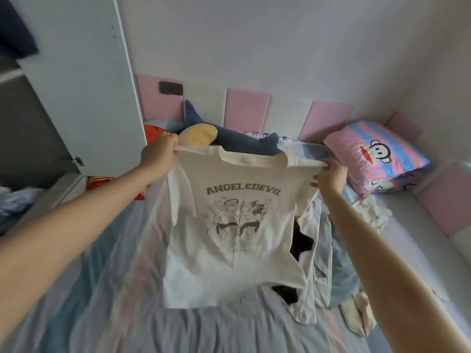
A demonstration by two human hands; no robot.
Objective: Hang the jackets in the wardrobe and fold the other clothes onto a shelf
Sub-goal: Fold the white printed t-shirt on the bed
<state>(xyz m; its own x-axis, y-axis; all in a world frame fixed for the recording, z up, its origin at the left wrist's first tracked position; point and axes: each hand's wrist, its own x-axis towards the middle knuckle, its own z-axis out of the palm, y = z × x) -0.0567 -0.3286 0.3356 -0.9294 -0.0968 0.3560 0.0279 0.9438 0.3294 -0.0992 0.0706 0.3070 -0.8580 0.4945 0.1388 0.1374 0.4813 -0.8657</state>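
Cream printed T-shirt (237, 225) pinched at both shoulders by our left hand (159, 155) and right hand (331, 177) over the bed (178, 332); its hem may snag the pile of clothes (328, 250) along the bed's right edge.

Only arms of the person in shot. L forearm (76, 212), in from approx 8 o'clock, is bare all the way to the frame edge; R forearm (377, 250), from approx 4 o'clock, same. L hand (159, 155) & R hand (331, 175) bare, fingers partly hidden.
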